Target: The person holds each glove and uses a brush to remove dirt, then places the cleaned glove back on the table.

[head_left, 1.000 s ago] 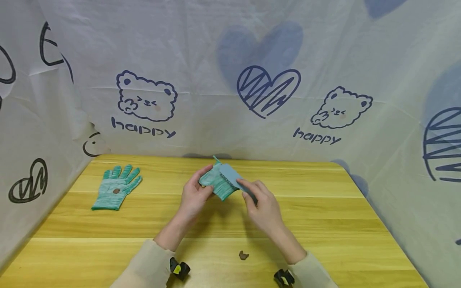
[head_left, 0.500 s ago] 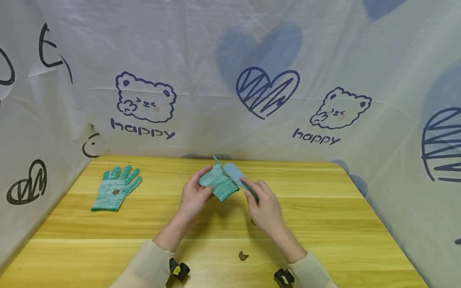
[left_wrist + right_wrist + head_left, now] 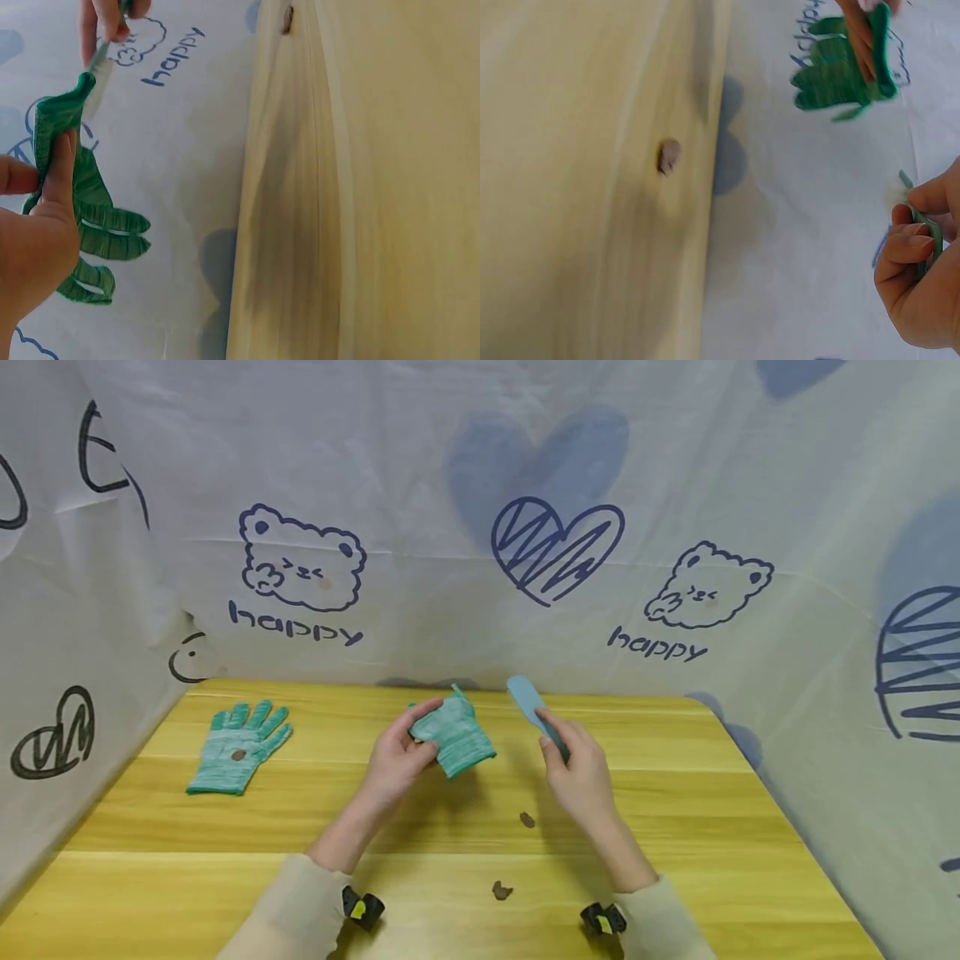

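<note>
My left hand pinches a green knitted glove between thumb and fingers, above the table's far part. The glove's cuff points toward my right side; its green fingers hang loose in the left wrist view. In my right hand is a light blue brush, gripped by its dark handle. The brush is apart from the glove, to its right, head tilted up; its pale bristles are partly visible and blurred in the right wrist view.
A second green glove lies flat at the table's left, fingers pointing away, a brown spot on it. Two brown bits lie on the wooden table between my forearms. A printed white cloth hangs behind.
The brush has moved off the glove to the right with my right hand. The glove has turned slightly. A second brown bit, hidden by my hand and brush at first, now shows on the table.
</note>
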### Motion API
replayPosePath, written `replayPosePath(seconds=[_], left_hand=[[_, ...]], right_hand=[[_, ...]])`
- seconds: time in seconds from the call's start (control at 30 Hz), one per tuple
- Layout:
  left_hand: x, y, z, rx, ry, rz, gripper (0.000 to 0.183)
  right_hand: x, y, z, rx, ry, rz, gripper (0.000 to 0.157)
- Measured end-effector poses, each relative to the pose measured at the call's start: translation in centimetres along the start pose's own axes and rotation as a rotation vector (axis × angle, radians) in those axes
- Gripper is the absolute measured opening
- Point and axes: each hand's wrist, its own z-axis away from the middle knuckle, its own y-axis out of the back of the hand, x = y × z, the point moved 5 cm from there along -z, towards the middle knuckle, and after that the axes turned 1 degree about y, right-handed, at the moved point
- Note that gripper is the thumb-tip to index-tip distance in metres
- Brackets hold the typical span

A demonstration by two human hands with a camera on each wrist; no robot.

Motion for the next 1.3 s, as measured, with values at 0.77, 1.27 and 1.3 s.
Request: replayPosePath(seconds=[0.77, 1.27, 1.3], left_hand=[[-3.6, -1.5, -5.3, -0.570, 0.179, -0.662, 0.071], [-5.1, -0.1, -6.1, -0.523, 0.216, -0.952, 0.065], [-5.2, -0.1, -6.1, -0.530, 0.206, -0.970, 0.065]], right_hand=[[3.2, 3.6, -1.7, -0.049, -0.179, 0.002, 0.042], [3.7, 3.9, -1.6, -0.063, -0.185, 0.002, 0.043], [3.8, 4.0, -1.6, -0.065, -0.185, 0.003, 0.043]])
